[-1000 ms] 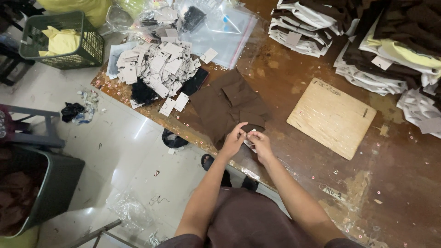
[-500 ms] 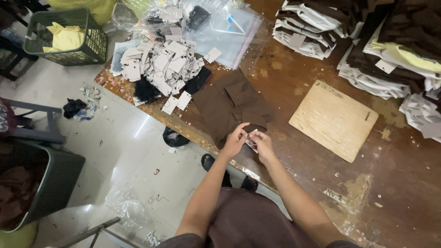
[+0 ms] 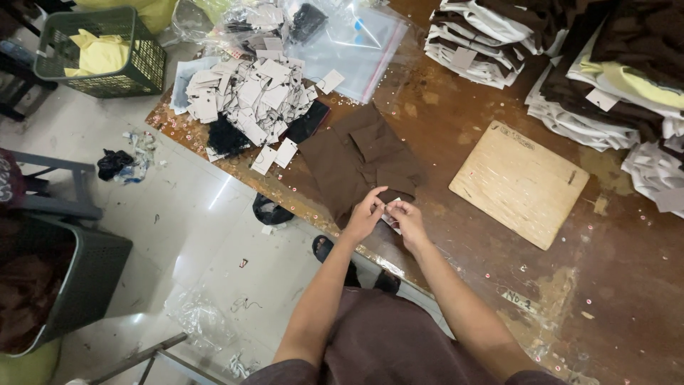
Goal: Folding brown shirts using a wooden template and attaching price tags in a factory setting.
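Both hands — left [image 3: 365,214], right [image 3: 407,217] — still pinch-grip the small tag [image 3: 390,212], unmoved.

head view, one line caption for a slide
Both hands pinch a small white tag at the edge of a folded brown garment.

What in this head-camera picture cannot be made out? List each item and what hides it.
- Small pale tag: mostly covered by the left hand and right hand.
- Brown garment: its near edge is hidden under both hands.
- Stacked clothes: cut off by the top and right edges.
- Pile of tags: print too small to read.
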